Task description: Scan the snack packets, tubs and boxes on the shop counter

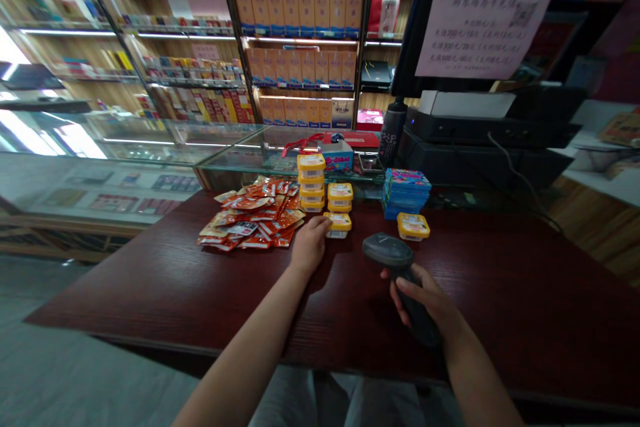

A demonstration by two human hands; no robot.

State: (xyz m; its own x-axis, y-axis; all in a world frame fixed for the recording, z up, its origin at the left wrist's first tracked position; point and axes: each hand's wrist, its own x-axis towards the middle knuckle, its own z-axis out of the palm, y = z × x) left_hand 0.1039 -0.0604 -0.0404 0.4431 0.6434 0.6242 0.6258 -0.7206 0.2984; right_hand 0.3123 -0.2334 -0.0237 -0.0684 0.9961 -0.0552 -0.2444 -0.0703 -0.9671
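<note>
My left hand [309,245] has its fingers closed on the left edge of a small yellow-lidded tub [339,224] on the dark wooden counter. Right behind this tub is a short stack of similar tubs [340,195], with a taller stack [311,180] to its left. My right hand [425,297] is wrapped round the handle of a black barcode scanner [387,251], its head tilted toward the tubs. One more yellow tub [413,226] sits apart on the right. Left of my left hand lies a heap of orange snack packets [257,213].
Behind the lone tub rises a stack of blue boxes [406,192]. A glass display case [240,147] borders the counter [200,300] at the back. A monitor bearing a paper sign [480,33] stands above black machines [480,153] at the right. Stocked shelves [300,40] line the wall.
</note>
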